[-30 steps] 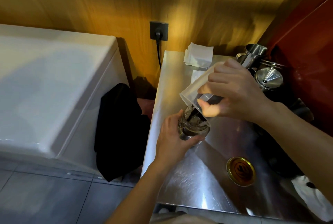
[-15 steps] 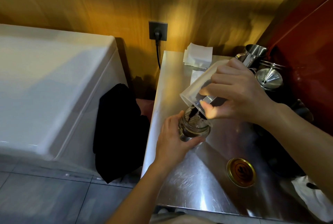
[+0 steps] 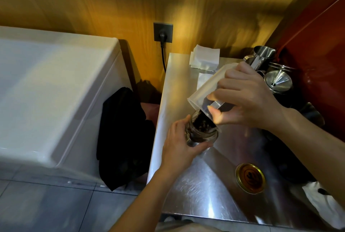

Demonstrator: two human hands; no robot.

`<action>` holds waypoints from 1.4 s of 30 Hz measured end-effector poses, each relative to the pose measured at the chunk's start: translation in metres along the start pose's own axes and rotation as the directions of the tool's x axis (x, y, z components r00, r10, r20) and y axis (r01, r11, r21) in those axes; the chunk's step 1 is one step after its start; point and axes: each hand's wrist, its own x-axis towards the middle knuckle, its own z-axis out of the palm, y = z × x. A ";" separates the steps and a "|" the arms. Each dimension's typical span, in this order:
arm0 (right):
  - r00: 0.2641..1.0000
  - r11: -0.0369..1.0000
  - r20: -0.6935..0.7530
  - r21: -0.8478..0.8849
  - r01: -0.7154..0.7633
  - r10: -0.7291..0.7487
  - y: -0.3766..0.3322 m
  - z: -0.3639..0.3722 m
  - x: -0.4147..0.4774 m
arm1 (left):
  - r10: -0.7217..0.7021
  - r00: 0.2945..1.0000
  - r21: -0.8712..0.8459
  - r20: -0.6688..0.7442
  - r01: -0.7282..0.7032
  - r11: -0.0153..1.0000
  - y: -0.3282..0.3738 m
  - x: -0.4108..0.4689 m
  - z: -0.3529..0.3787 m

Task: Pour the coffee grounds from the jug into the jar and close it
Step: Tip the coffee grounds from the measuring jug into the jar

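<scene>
A: Right hand (image 3: pixel 248 99), grip state?
B: Wrapped tight round the translucent jug (image 3: pixel 207 86), tipped mouth-down. Dark coffee grounds (image 3: pixel 201 119) run from its lip.

A: Left hand (image 3: pixel 179 146)?
B: Grip closed round the glass jar (image 3: pixel 202 134), directly below the jug's lip, jar open and partly filled, standing on the steel desk (image 3: pixel 196 190).

A: Lid?
B: Gold lid (image 3: pixel 250 178) lies flat on the desk, below-right of the left grip, well apart from the jar.

We see the tilted translucent plastic jug (image 3: pixel 209 84) in our right hand (image 3: pixel 248 99), directly above the small glass jar (image 3: pixel 202 134) our left hand (image 3: pixel 179 149) grips; the round gold metal lid (image 3: pixel 250 178) lies right of it, nearer us.
</scene>
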 end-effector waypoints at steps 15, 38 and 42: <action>0.996 0.996 0.031 0.015 0.087 -0.087 -0.001 -0.001 0.001 | 0.007 1.000 -0.018 -0.018 -0.008 1.000 0.001 0.000 0.002; 0.991 0.991 -0.045 0.020 0.129 -0.128 -0.002 0.000 -0.007 | -0.005 0.999 -0.025 -0.034 0.005 1.000 0.004 -0.002 0.003; 0.989 0.990 -0.049 0.013 0.143 -0.142 -0.001 0.001 -0.007 | -0.007 0.999 -0.034 -0.032 0.006 0.999 0.006 -0.002 0.002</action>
